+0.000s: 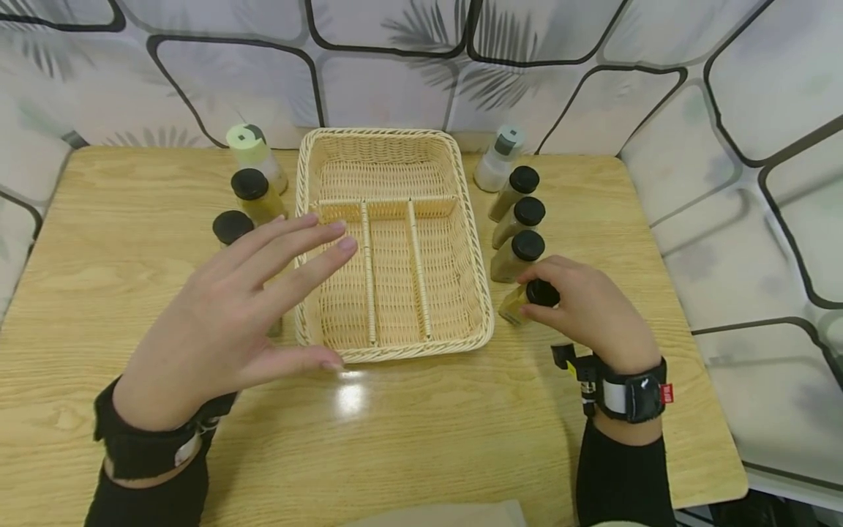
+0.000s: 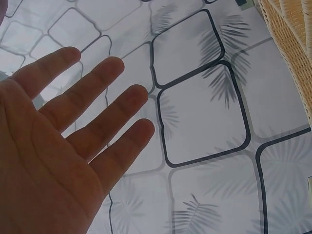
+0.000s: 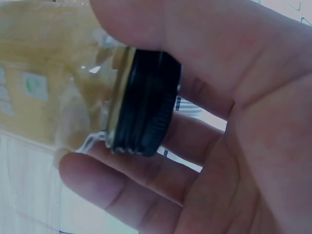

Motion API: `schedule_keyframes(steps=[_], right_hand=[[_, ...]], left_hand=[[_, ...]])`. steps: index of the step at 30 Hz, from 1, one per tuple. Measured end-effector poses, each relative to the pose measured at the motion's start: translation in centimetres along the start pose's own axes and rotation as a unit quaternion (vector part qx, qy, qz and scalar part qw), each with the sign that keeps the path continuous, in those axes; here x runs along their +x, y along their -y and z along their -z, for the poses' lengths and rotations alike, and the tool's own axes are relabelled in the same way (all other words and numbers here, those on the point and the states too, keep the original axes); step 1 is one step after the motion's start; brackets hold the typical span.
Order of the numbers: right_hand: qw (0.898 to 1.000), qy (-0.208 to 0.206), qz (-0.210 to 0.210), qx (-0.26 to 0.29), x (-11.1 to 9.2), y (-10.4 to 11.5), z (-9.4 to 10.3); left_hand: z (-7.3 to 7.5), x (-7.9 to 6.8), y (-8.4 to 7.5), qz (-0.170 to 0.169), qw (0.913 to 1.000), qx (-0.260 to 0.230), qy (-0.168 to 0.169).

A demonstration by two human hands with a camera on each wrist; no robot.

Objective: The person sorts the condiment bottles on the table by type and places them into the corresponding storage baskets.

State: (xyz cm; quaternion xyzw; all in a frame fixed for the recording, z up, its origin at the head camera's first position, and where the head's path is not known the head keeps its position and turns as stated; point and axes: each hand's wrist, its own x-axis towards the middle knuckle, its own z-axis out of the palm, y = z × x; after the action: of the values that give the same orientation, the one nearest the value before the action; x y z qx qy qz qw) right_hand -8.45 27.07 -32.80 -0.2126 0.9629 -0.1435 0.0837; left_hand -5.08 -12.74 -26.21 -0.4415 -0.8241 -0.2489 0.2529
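My right hand (image 1: 586, 304) pinches a spice jar (image 1: 512, 306) between thumb and fingers, near its black lid. Yellowish-brown contents and a small green-and-white label show through the clear jar (image 3: 53, 87) in the right wrist view. Whether its base touches the table cannot be told. My left hand (image 1: 227, 311), fingers spread and fairly straight, hovers palm down at the left side of a wicker basket (image 1: 388, 179), holding nothing. It partly hides the basket's left rim and jars beneath it. The basket has a wide rear compartment and three narrow front ones, with nothing seen in them.
Right of the basket, several black-lidded jars (image 1: 510, 260) stand in a row behind the held one, with a grey-capped white bottle (image 1: 494, 168) farthest back. On the left stand a green-capped bottle (image 1: 253, 150) and black-lidded jars (image 1: 263, 205). Patterned cloth (image 1: 388, 91) borders the wooden table (image 1: 408, 432).
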Motion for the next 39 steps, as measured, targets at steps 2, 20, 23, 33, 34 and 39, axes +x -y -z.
schedule_keyframes(steps=[2, 20, 23, 33, 34, 39], right_hand=[[1.000, -0.005, 0.001, -0.003, -0.04, 0.07, -0.05], [1.000, -0.029, 0.003, -0.010, -0.20, 0.50, -0.03], [0.999, -0.030, 0.001, -0.010, -0.16, 0.51, -0.01], [0.999, -0.037, 0.001, -0.009, -0.17, 0.49, 0.07], [0.999, -0.038, 0.001, -0.009, -0.18, 0.49, 0.07], [0.999, -0.036, 0.003, -0.014, -0.12, 0.49, 0.15]], left_hand=[[-0.03, -0.05, -0.03, 0.000, 1.0000, -0.001, -0.001], [-0.16, 0.00, 0.09, -0.010, 0.9999, -0.001, 0.011], [-0.19, -0.06, 0.16, -0.010, 0.9999, 0.001, 0.014], [-0.23, -0.08, 0.22, -0.009, 0.9998, 0.001, 0.019], [-0.24, -0.08, 0.22, -0.009, 0.9998, 0.002, 0.019], [-0.28, -0.04, 0.28, -0.012, 0.9998, 0.003, 0.017]])
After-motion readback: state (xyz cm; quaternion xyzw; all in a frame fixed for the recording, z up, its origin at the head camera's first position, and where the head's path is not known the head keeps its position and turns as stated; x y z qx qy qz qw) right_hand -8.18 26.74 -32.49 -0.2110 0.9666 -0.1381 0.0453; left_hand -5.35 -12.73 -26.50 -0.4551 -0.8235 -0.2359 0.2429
